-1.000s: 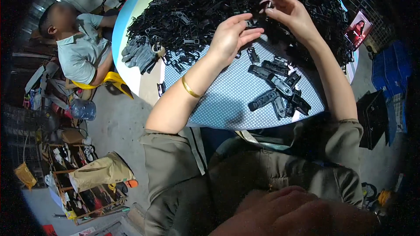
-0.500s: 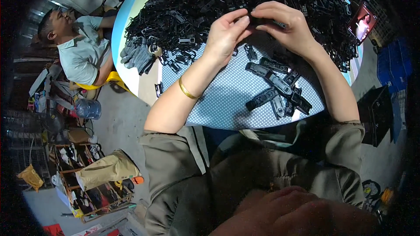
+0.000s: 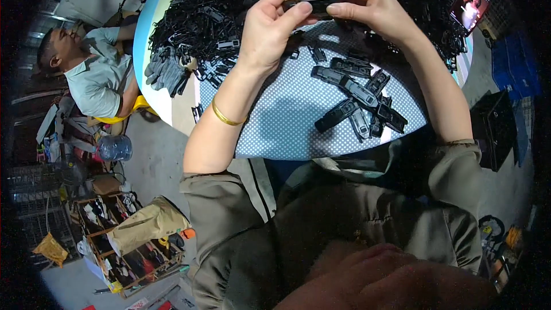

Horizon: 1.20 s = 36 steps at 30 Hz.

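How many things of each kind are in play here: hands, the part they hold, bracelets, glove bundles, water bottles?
Left hand, right hand: 2
Black part held between both: 1
Gold bracelet: 1
Grey glove bundle: 1
Water bottle: 1
Total: 6

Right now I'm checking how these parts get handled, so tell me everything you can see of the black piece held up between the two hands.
The slim black plastic piece is a short, flat bar that looks moulded, lying roughly level above the heap of black plastic parts. The left hand pinches its left end between thumb and forefinger; the right hand grips its right end. Fingers hide much of it, so finer detail is unclear.
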Available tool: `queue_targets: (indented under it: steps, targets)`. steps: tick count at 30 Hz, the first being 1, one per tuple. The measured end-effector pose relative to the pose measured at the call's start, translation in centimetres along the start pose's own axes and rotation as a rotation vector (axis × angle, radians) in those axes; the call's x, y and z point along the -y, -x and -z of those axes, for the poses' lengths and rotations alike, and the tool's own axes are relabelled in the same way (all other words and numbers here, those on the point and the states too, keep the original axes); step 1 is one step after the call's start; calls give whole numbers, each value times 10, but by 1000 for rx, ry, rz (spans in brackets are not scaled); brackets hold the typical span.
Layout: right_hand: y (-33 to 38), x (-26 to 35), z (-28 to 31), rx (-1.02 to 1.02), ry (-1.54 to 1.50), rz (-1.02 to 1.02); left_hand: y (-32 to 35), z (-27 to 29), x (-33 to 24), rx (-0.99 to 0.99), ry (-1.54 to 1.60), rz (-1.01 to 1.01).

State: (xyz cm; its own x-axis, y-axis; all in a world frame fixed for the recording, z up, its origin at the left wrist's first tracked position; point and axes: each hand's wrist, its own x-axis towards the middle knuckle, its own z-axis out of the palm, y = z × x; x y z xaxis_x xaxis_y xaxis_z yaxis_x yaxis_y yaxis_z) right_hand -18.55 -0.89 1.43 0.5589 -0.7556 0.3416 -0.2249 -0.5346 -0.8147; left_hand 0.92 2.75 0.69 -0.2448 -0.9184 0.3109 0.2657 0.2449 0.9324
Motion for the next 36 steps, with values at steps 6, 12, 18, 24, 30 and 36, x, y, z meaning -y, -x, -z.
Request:
queue_targets:
  steps: [6, 12, 18, 24, 30, 36]
  targets:
    - [10, 7, 41, 424, 145, 48, 12, -10, -12, 360, -254, -123]
    - [22, 14, 12, 499, 681, -41, 30, -31, -3, 768, -710, -213]
    - [23, 9, 2, 375, 935, -9, 13, -11, -3, 664, -823, -261]
    - [11, -6, 12, 135, 704, 215, 8, 4, 8, 580, -1230, -291]
    - [-3, -11, 21, -199, 411, 130, -1, 8, 28, 157, -1537, -480]
    - [-8, -33, 21, -325, 162, 58, -21, -11, 59, 173, -1657, -616]
